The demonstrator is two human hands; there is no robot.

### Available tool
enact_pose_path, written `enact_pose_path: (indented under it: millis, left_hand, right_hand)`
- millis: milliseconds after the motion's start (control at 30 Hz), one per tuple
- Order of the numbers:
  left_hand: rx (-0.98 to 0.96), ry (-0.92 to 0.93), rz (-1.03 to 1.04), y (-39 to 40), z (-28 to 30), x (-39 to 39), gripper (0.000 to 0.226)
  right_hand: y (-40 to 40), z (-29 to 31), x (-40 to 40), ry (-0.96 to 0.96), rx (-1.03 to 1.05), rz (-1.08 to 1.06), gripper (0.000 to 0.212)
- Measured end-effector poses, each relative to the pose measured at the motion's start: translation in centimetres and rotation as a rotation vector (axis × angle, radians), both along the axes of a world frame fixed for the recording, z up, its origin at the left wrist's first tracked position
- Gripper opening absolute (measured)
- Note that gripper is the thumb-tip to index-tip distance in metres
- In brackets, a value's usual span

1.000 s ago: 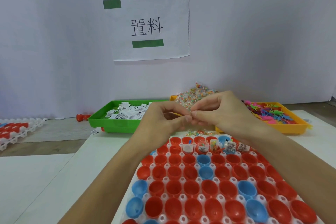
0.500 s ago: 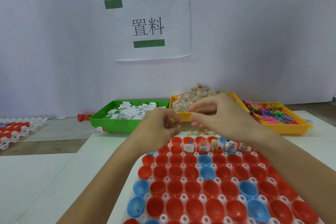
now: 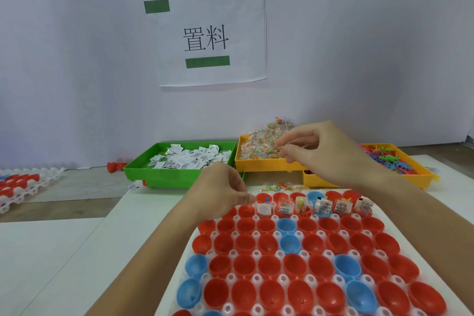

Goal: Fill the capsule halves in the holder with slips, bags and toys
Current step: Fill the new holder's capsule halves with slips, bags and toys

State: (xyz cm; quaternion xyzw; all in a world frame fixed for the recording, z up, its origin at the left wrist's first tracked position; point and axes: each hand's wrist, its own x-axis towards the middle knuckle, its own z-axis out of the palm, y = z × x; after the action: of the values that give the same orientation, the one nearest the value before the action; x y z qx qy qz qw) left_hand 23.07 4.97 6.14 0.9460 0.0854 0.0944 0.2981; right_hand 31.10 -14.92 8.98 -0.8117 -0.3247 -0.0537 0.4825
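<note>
The white holder (image 3: 318,236) fills the lower right of the frame on the desk (image 3: 77,251), its red and blue capsule halves (image 3: 269,264) mostly empty; only the far row holds slips and small bags. The left hand (image 3: 220,190) hovers at that row's left end, fingers curled, thumb and forefinger pinched together; what they hold cannot be told. The right hand (image 3: 325,146) reaches over the yellow tray of bags (image 3: 261,164) at centre, fingers loosely bent, touching the bags (image 3: 259,146). The green tray of slips (image 3: 143,174) lies left, the toy tray (image 3: 420,174) right.
</note>
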Motion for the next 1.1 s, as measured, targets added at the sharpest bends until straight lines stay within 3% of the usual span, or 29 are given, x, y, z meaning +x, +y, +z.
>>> enact_pose_path:
  millis: [633,1100]
  left_hand:
    - [0.027,-0.014,0.041,-0.2,-1.9,0.4,0.030]
    - [0.101,-0.013,-0.031,0.8,-1.1,0.3,0.019]
  right_hand:
    - [-0.5,0.1,0.4,-0.033,-0.005,0.010,0.017]
    - [-0.7,0.0,1.0,-0.067,-0.003,0.008,0.018]
